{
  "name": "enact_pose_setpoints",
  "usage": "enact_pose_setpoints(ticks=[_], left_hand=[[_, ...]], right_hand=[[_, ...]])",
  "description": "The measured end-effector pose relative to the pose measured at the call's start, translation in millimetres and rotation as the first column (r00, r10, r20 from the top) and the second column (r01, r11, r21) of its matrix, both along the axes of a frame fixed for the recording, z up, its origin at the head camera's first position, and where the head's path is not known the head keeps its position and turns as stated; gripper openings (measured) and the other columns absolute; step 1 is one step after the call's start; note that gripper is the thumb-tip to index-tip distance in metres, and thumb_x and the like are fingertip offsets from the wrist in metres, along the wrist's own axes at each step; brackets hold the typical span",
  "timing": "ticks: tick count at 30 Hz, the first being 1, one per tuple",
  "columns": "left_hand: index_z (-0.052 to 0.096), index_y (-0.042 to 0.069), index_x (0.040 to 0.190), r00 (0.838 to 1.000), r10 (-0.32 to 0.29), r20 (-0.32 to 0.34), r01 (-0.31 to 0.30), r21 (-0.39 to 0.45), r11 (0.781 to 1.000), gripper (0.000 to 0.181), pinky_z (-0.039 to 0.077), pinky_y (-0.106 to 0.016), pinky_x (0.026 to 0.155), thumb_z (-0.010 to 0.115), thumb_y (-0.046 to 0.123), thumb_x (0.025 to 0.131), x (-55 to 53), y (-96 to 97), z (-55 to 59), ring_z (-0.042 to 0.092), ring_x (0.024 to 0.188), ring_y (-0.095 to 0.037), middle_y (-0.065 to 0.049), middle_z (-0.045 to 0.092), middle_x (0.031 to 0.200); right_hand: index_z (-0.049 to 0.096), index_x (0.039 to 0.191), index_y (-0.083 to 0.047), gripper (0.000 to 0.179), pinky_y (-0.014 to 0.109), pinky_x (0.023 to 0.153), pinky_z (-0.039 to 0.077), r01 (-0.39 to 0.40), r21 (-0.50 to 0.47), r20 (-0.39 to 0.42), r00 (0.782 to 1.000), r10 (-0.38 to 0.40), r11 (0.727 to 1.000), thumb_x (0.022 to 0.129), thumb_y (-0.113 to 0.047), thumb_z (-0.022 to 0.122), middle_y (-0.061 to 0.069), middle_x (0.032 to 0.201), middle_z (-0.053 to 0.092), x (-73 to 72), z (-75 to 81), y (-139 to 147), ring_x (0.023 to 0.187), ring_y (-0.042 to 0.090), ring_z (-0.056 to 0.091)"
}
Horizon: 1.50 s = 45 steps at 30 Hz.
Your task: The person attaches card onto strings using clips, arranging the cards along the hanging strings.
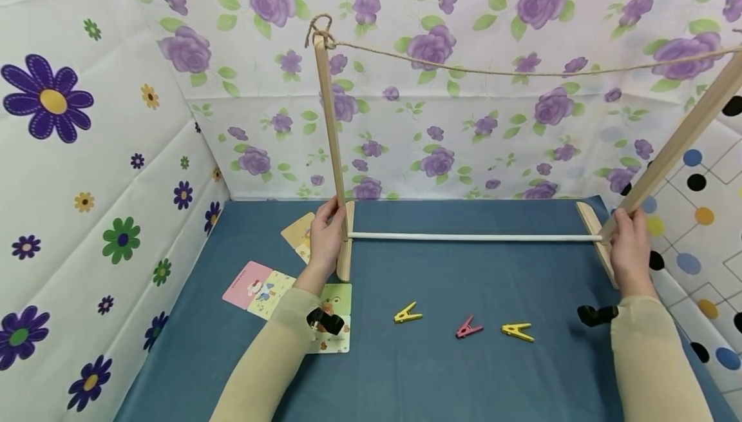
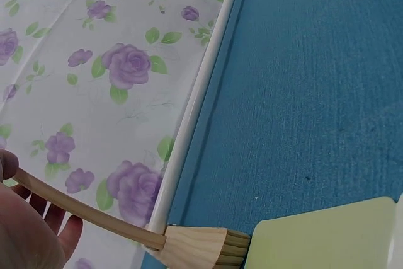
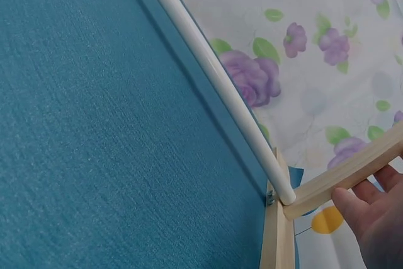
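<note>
A wooden rack stands on the blue cloth, with a left post [image 1: 330, 119], a right post [image 1: 684, 135], flat feet and a white rod [image 1: 475, 237] joining them low down. Twine [image 1: 493, 73] runs between the post tops, knotted in a bow at the left. My left hand [image 1: 326, 235] grips the left post just above its foot [image 1: 344, 264]; the left wrist view shows thumb and fingers on opposite sides of the wood. Low on the right post, my right hand [image 1: 630, 248] holds on, its thumb in front and fingers behind in the right wrist view.
Two yellow clothespins [image 1: 408, 313] [image 1: 518, 330] and a pink clothespin [image 1: 468, 327] lie before the rack. Printed cards [image 1: 261, 287] lie around my left forearm, which partly covers them. Floral sheeting [image 1: 435, 138] hangs behind, and patterned sheets border both sides.
</note>
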<state>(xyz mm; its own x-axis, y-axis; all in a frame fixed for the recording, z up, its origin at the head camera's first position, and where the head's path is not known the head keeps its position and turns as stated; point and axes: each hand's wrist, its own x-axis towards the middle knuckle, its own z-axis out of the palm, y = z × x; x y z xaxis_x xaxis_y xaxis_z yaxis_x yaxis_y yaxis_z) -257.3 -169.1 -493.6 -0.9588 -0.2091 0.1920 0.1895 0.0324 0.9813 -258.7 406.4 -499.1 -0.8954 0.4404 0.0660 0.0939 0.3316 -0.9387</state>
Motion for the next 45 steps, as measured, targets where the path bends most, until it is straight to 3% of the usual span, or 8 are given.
enact_pose_setpoints(ticks=[7, 15, 19, 22, 31, 35, 38, 45], left_hand=[[0.053, 0.006, 0.157, 1.000, 0.004, -0.007, -0.004, -0.044, 0.999, 0.045, 0.048, -0.060, 0.106, 0.057, 0.017, 0.114, -0.1, -0.6, 0.6, 0.054, 0.132, -0.036, -0.017, 0.054, 0.145], [0.055, 0.005, 0.155, 1.000, 0.032, -0.001, -0.032, -0.053, 0.998, 0.044, 0.048, -0.056, 0.110, 0.059, 0.011, 0.112, -0.3, -0.2, 0.1, 0.054, 0.136, -0.038, -0.019, 0.056, 0.145], [0.056, 0.005, 0.155, 0.999, 0.045, 0.000, -0.045, -0.048, 0.998, 0.043, 0.048, -0.055, 0.110, 0.059, 0.010, 0.112, -1.5, 1.6, -0.9, 0.054, 0.136, -0.039, -0.019, 0.056, 0.146], [0.056, 0.007, 0.155, 0.998, 0.056, 0.006, -0.056, -0.056, 0.997, 0.044, 0.050, -0.053, 0.109, 0.059, 0.011, 0.112, -0.9, 2.1, -1.2, 0.055, 0.135, -0.036, -0.017, 0.057, 0.145], [0.056, 0.009, 0.156, 0.998, 0.064, 0.002, -0.064, -0.049, 0.997, 0.044, 0.050, -0.052, 0.110, 0.059, 0.013, 0.112, -1.3, 2.3, -3.0, 0.056, 0.135, -0.034, -0.015, 0.058, 0.145], [0.056, 0.009, 0.156, 0.998, 0.060, 0.000, -0.060, -0.038, 0.997, 0.044, 0.050, -0.052, 0.109, 0.059, 0.014, 0.112, -1.2, 2.1, -2.2, 0.057, 0.134, -0.034, -0.016, 0.058, 0.144], [0.056, 0.009, 0.156, 0.998, 0.055, 0.006, -0.054, -0.031, 0.998, 0.044, 0.050, -0.053, 0.109, 0.059, 0.014, 0.112, -1.0, 1.4, -1.8, 0.058, 0.134, -0.035, -0.017, 0.059, 0.144], [0.058, 0.011, 0.155, 0.997, 0.063, 0.035, -0.062, -0.034, 0.997, 0.044, 0.051, -0.053, 0.108, 0.061, 0.015, 0.112, -0.5, -0.5, -0.4, 0.061, 0.131, -0.036, -0.016, 0.061, 0.142]], right_hand=[[0.025, 0.170, -0.033, 0.057, 0.035, 0.109, 0.036, 0.041, -0.024, 0.066, 0.997, -0.039, 0.999, 0.116, -0.048, 0.030, 0.008, 0.168, 0.034, -1.7, 5.9, -1.0, 0.139, 0.021, 0.040], [0.025, 0.171, -0.032, 0.058, 0.033, 0.092, 0.035, 0.081, 0.007, 0.107, 0.991, -0.081, 0.997, 0.115, -0.050, 0.026, -0.002, 0.117, 0.046, -2.8, 9.9, -1.7, 0.105, 0.008, 0.044], [0.022, 0.171, -0.036, 0.058, 0.033, 0.101, 0.037, 0.075, -0.021, 0.106, 0.992, -0.072, 0.997, 0.115, -0.050, 0.024, 0.008, 0.144, 0.049, -1.2, 11.0, -0.6, 0.123, 0.016, 0.046], [0.027, 0.170, -0.035, 0.055, 0.029, 0.100, 0.038, 0.064, -0.081, 0.069, 0.996, -0.058, 0.995, 0.116, -0.046, 0.024, 0.011, 0.145, 0.047, -0.2, 10.7, -0.2, 0.126, 0.019, 0.045], [0.034, 0.168, -0.024, 0.054, 0.020, 0.085, 0.037, 0.060, -0.133, 0.017, 0.998, -0.058, 0.989, 0.117, -0.040, 0.025, -0.002, 0.124, 0.047, -0.7, 10.8, -2.1, 0.106, 0.010, 0.045], [0.032, 0.169, -0.033, 0.053, 0.021, 0.105, 0.038, 0.093, -0.148, 0.045, 0.995, -0.087, 0.985, 0.117, -0.042, 0.026, 0.007, 0.148, 0.051, 1.5, 8.2, -3.8, 0.130, 0.014, 0.049], [0.026, 0.170, -0.040, 0.055, 0.031, 0.123, 0.030, 0.104, -0.117, 0.084, 0.992, -0.095, 0.988, 0.116, -0.045, 0.024, 0.001, 0.172, 0.034, 4.8, 4.4, -3.3, 0.152, 0.011, 0.034], [0.029, 0.168, -0.044, 0.053, 0.039, 0.126, 0.029, 0.120, -0.095, 0.122, 0.987, -0.108, 0.988, 0.115, -0.050, 0.024, -0.006, 0.174, 0.029, 9.4, -5.4, -1.8, 0.158, 0.014, 0.029]])
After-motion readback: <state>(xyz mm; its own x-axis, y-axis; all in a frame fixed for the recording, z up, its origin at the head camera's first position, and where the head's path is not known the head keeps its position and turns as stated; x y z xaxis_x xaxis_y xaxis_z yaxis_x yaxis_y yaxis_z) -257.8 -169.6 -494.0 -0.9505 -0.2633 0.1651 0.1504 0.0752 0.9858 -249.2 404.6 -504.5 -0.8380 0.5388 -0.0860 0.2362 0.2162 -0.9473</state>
